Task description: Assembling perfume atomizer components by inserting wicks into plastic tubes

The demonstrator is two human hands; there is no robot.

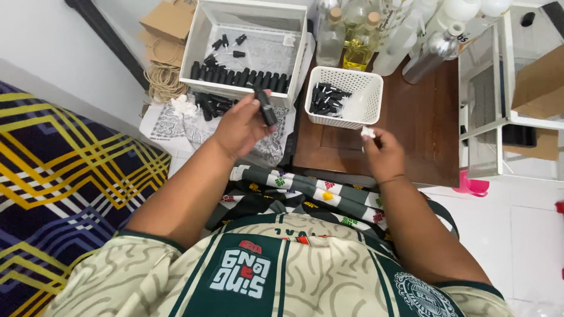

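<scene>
My left hand (pixel 239 124) holds a small black bottle (pixel 265 108) upright-tilted, just in front of the white box (pixel 200 41) that holds a row of similar black bottles (pixel 239 77) and loose black spray caps. My right hand (pixel 382 154) pinches a small white wad (pixel 368 132) over the brown wooden board (pixel 423 129). Just beyond it stands a white perforated basket (pixel 367 111) with several black caps inside. More black bottles (pixel 208 104) lie on patterned paper left of my left hand.
Clear glass and plastic bottles (pixel 359 36), one with yellow liquid, and a silver bottle (pixel 432 54) stand at the back. A white rack (pixel 505 88) is on the right, cardboard (pixel 167 20) and rubber bands (pixel 164 79) at the back left, a patterned mat (pixel 64 182) on the left.
</scene>
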